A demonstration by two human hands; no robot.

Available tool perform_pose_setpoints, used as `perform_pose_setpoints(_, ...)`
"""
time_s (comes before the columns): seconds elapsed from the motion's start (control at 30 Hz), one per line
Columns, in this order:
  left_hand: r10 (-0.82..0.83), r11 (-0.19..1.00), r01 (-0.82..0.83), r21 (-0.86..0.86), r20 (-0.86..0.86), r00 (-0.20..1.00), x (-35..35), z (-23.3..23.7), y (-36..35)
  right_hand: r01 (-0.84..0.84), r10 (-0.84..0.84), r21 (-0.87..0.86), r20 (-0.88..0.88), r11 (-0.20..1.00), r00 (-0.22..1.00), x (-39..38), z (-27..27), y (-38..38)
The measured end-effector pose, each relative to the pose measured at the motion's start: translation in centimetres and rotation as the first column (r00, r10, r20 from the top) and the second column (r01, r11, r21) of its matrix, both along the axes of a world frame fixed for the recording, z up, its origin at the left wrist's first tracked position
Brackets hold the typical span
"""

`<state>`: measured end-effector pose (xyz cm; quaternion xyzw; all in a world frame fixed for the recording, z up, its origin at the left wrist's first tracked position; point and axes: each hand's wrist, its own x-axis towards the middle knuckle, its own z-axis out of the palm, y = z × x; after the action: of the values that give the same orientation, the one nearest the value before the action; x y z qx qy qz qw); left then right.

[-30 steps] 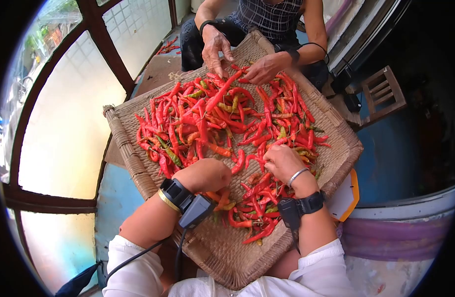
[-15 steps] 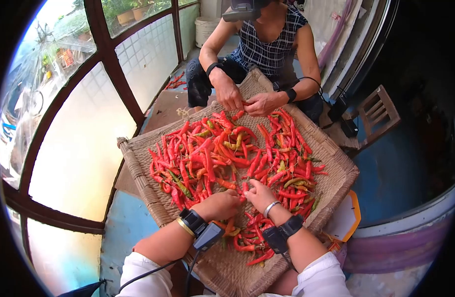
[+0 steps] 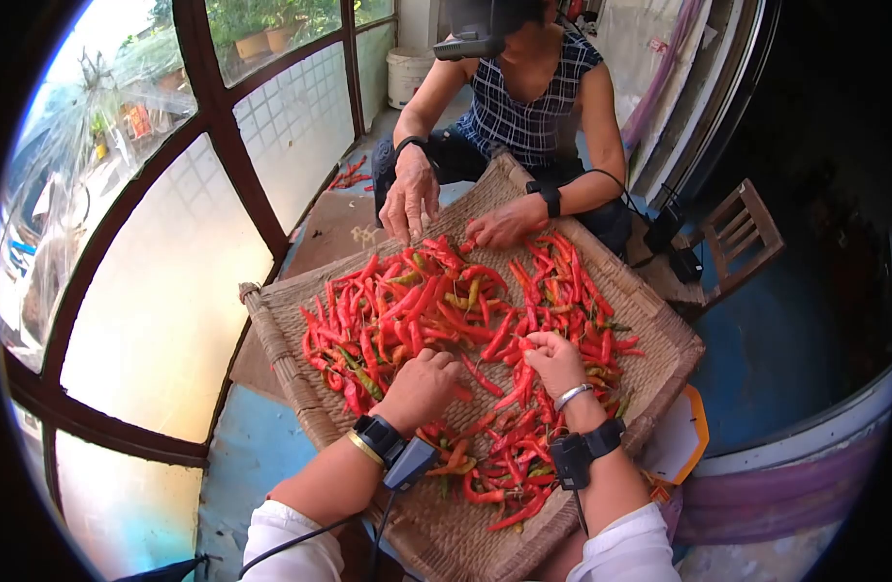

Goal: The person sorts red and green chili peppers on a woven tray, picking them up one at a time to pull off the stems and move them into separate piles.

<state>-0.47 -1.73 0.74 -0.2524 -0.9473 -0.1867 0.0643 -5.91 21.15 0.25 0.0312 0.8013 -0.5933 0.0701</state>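
A red pepper (image 3: 527,344) is pinched by the right hand (image 3: 555,366); the left hand (image 3: 421,388) is curled, its grip hidden.

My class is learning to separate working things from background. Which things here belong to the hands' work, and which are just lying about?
In the work:
- woven tray
- piled chillies
- left hand
- right hand, apparently pinching a chilli
- other person's hands

Lying about:
- wooden chair
- white bucket
- orange-edged white object
- floor chillies, seemingly stray
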Motion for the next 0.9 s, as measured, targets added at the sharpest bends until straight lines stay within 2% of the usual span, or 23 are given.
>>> perform_pose_setpoints(0.03, 0.048, 0.999, -0.047, 0.014, -0.119, 0.992, -0.3, -1.0, -0.5, 0.091, -0.090, 0.006, -0.096, 0.996, 0.991, -0.5, 0.3, 0.7)
perform_pose_setpoints(0.1, 0.083, 0.997, -0.082, 0.013, -0.140, 0.987, -0.4, -1.6, -0.8, 0.326, -0.204, 0.273, -0.395, 0.905, 0.896, -0.6, 1.5, 1.4)
perform_pose_setpoints(0.13, 0.080, 0.993, -0.082, -0.081, -0.027, 0.996, -0.4, -1.6, -0.9, 0.402, -0.129, 0.424, -0.542, 0.811, 0.830, -0.3, 2.2, 1.3)
perform_pose_setpoints(0.17, 0.087, 0.982, -0.071, -0.173, 0.087, 0.992, -0.4, -1.6, -0.9, 0.400, -0.127, 0.429, -0.538, 0.810, 0.833, -0.2, 2.3, 1.0)
perform_pose_setpoints(0.23, 0.055, 0.971, -0.016, -0.237, 0.155, 0.986, -0.1, -1.7, -0.8, 0.108, 0.152, 0.503, -0.448, 0.857, 0.881, 1.0, 2.1, -0.3)
perform_pose_setpoints(0.3, 0.035, 0.967, 0.010, -0.256, 0.171, 0.985, 0.0, -1.5, -0.8, -0.154, 0.357, 0.572, -0.262, 0.806, 0.897, 2.0, 2.0, -1.9)
perform_pose_setpoints(0.37, -0.010, 0.969, 0.053, -0.240, 0.176, 0.984, 0.0, -2.0, -0.9, -0.198, 0.478, 0.665, -0.270, 0.720, 0.836, 2.8, 0.9, -3.2)
perform_pose_setpoints(0.4, -0.019, 0.970, 0.059, -0.238, 0.167, 0.986, 0.1, -2.3, -0.9, -0.209, 0.485, 0.667, -0.258, 0.715, 0.836, 3.1, 0.3, -3.7)
perform_pose_setpoints(0.47, -0.041, 0.967, 0.080, -0.243, 0.164, 0.986, 0.1, -2.7, -0.9, -0.349, 0.659, 0.740, -0.167, 0.575, 0.733, 3.5, -0.7, -4.2)
perform_pose_setpoints(0.5, -0.067, 0.962, 0.105, -0.251, 0.155, 0.986, 0.2, -2.9, -0.9, -0.354, 0.660, 0.740, -0.159, 0.572, 0.734, 3.7, -1.2, -4.1)
perform_pose_setpoints(0.57, -0.057, 0.960, 0.111, -0.257, 0.207, 0.977, 0.2, -2.5, -0.5, -0.369, 0.741, 0.832, -0.073, 0.414, 0.668, 3.9, -1.9, -4.0)
perform_pose_setpoints(0.63, -0.044, 0.957, 0.113, -0.267, 0.253, 0.966, 0.2, -2.0, -0.5, -0.353, 0.724, 0.830, -0.085, 0.431, 0.685, 3.9, -2.0, -4.2)
perform_pose_setpoints(0.73, -0.072, 0.962, 0.149, -0.228, 0.317, 0.946, 0.1, -1.0, -0.4, -0.355, 0.674, 0.848, -0.003, 0.393, 0.739, 3.7, -1.3, -4.3)
perform_pose_setpoints(0.8, -0.029, 0.962, 0.143, -0.234, 0.431, 0.902, 0.1, 0.2, -0.2, -0.290, 0.641, 0.825, -0.111, 0.486, 0.760, 3.7, -0.8, -4.4)
perform_pose_setpoints(0.83, -0.032, 0.962, 0.146, -0.231, 0.433, 0.901, 0.2, 0.6, -0.2, -0.291, 0.639, 0.825, -0.107, 0.484, 0.762, 3.5, -0.7, -4.3)
perform_pose_setpoints(0.9, -0.104, 0.989, 0.140, -0.041, 0.473, 0.875, 0.4, 1.4, -0.4, -0.303, 0.498, 0.650, -0.135, 0.697, 0.857, 3.1, -0.5, -4.1)
